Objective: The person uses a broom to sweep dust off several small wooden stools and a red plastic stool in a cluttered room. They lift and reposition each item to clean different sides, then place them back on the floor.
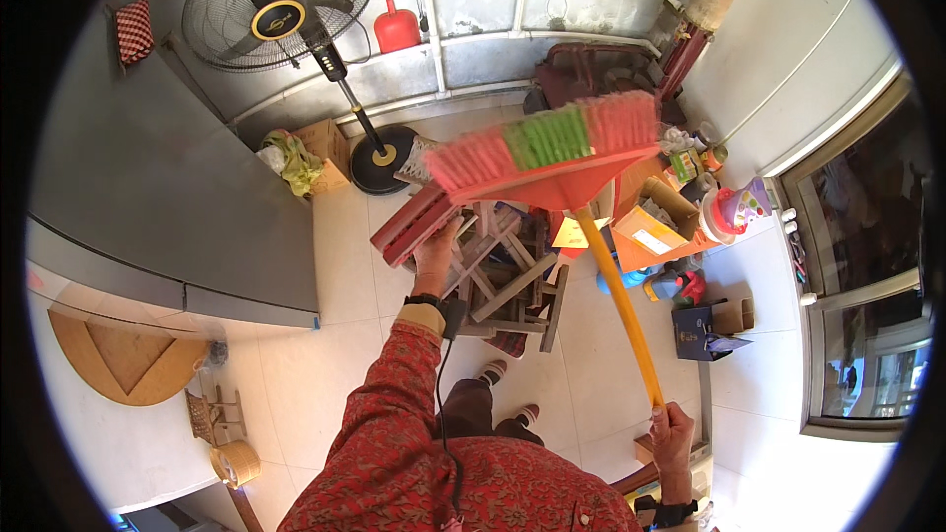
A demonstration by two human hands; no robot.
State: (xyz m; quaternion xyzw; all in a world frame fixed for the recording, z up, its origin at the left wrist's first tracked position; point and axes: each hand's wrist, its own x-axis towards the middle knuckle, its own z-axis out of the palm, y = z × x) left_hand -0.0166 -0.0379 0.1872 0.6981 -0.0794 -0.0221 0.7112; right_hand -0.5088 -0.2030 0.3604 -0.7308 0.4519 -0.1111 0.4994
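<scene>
My right hand (671,430) grips the lower end of the yellow handle of a broom (548,188). The broom head is raised in front of me with its pink and green bristles up, slightly blurred. My left hand (437,247) is closed around a dark red slatted wooden piece (415,225), perhaps the seat of a small stool. Just beside that hand stands a jumble of weathered wooden stools (510,273), legs and crosspieces showing. The broom head hides part of the pile's far side.
A pedestal fan (355,111) stands beyond the stools. A grey cabinet (177,185) is at the left. To the right are an open cardboard box (654,225), a dark blue box (693,332) and a window (857,251). A red dustpan (397,26) hangs on the far wall.
</scene>
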